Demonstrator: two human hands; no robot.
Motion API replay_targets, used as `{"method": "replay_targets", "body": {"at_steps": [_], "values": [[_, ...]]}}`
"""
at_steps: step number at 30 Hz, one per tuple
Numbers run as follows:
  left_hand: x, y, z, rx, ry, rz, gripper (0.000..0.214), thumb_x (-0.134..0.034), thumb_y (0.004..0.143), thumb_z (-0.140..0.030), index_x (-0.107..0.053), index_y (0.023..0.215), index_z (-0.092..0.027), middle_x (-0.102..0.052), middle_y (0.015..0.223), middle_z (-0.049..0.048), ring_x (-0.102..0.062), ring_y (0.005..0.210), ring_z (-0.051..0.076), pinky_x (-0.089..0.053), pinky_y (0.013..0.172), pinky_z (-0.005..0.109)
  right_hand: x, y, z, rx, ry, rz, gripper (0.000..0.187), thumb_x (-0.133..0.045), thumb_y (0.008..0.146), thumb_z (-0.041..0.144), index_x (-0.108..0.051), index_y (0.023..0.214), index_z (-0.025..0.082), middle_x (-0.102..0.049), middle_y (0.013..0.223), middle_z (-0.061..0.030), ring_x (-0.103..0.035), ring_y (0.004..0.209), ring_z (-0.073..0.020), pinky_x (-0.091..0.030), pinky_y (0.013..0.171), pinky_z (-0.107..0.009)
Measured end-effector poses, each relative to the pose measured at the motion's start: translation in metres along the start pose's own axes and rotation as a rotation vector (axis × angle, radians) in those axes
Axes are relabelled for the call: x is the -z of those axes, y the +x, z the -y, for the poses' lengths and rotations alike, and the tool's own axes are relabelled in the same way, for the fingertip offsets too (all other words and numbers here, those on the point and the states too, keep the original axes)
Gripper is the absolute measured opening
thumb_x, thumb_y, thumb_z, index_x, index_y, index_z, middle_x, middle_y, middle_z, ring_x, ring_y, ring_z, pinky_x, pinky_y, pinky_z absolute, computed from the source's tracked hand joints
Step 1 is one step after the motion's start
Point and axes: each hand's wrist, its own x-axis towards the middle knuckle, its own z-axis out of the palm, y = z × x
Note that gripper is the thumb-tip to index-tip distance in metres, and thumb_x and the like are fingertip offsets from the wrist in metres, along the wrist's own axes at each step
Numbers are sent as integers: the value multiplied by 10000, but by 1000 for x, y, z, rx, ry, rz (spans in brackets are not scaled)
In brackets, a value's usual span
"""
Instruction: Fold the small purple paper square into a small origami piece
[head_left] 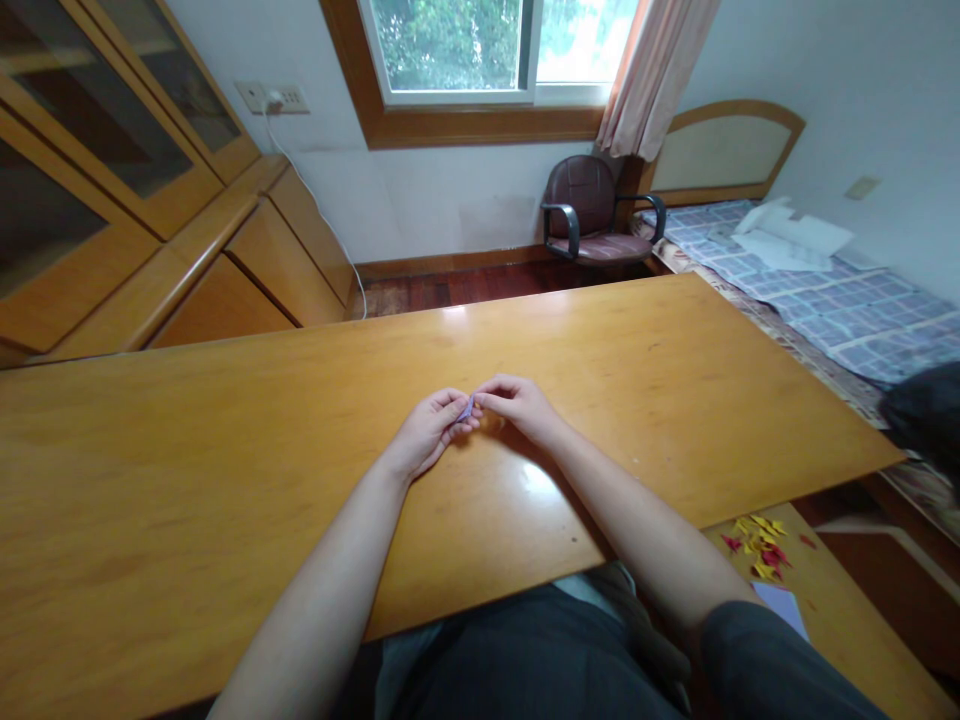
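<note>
In the head view, the person's two hands met near the middle of the long wooden surface [225,480]. The left hand [429,432] and the right hand [519,405] faced each other with fingertips touching, and between them sat a small pale lilac paper piece [467,408]. Both hands were closed on it in a pinch, the left thumb and forefinger on its left side and the right fingertips on its right side. The paper piece sat just over the surface and was mostly hidden by the fingers, so its shape could not be told. Both forearms stretched in over the near edge of the surface, and a bright reflection lay on the wood close to the right wrist.

Low at the right, a lower surface [862,640] beside the person's leg carried a loose heap of small red and yellow folded papers [761,545], well apart from the hands. A pale sheet [781,606] lay just beside the heap, nearer the person.

Along the left wall stood a wooden cabinet [247,250] with dark glass doors above; what it held could not be made out. Beyond the far edge of the surface, a dark red chair [592,215] stood under the window [487,45]. To the right, a bed [862,310] with a checked cover bore some white sheets of paper [787,238] near its headboard.
</note>
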Motion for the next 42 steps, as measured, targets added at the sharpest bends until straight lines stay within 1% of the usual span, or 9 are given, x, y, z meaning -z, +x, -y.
{"method": "replay_targets", "body": {"at_steps": [5,12,19,26,31,38,42], "values": [[-3,0,0,-30,22,-14,323,-804,744,-410,-655,827,-135,-699,766,30,-650,683,103,-527,644,201,0,1,-2,-22,8,-8,222,-746,732,364,-731,788,150,-711,749,-31,-623,732,-158,-465,776,-315],[-8,-1,1,-36,41,-11,366,-823,715,-420,-640,860,-137,-725,794,40,-673,711,122,-531,682,226,-1,2,-2,-46,32,-31,190,-730,717,328,-704,756,144,-685,706,-13,-600,696,-143,-454,740,-293],[-9,-1,1,-46,73,-13,363,-818,718,-415,-639,869,-138,-731,786,42,-676,703,128,-529,679,239,-2,2,0,-58,47,-45,167,-726,706,305,-694,747,146,-674,689,-2,-589,678,-134,-443,712,-278],[-11,-1,0,-65,114,-39,344,-808,719,-406,-632,851,-141,-725,754,39,-664,661,130,-520,649,247,-2,2,-1,-59,31,-42,173,-724,710,311,-697,758,147,-682,706,-9,-594,689,-139,-445,724,-283],[-9,-1,2,-65,125,-25,328,-789,741,-411,-640,856,-142,-724,746,43,-656,646,129,-513,629,245,-2,2,-2,-51,42,-45,173,-733,701,313,-691,748,152,-676,690,-2,-592,677,-138,-447,720,-285],[-9,-1,1,-88,139,-31,317,-777,748,-422,-654,835,-143,-714,749,42,-641,634,126,-508,620,248,0,1,0,-48,35,5,230,-721,749,374,-716,792,148,-691,735,-23,-600,719,-150,-450,740,-295],[-10,-1,0,-77,143,-34,330,-776,743,-434,-655,842,-144,-710,729,41,-634,622,129,-503,612,252,0,0,1,-63,18,-6,256,-750,725,387,-732,805,145,-699,759,-33,-607,740,-156,-453,755,-301]]}}
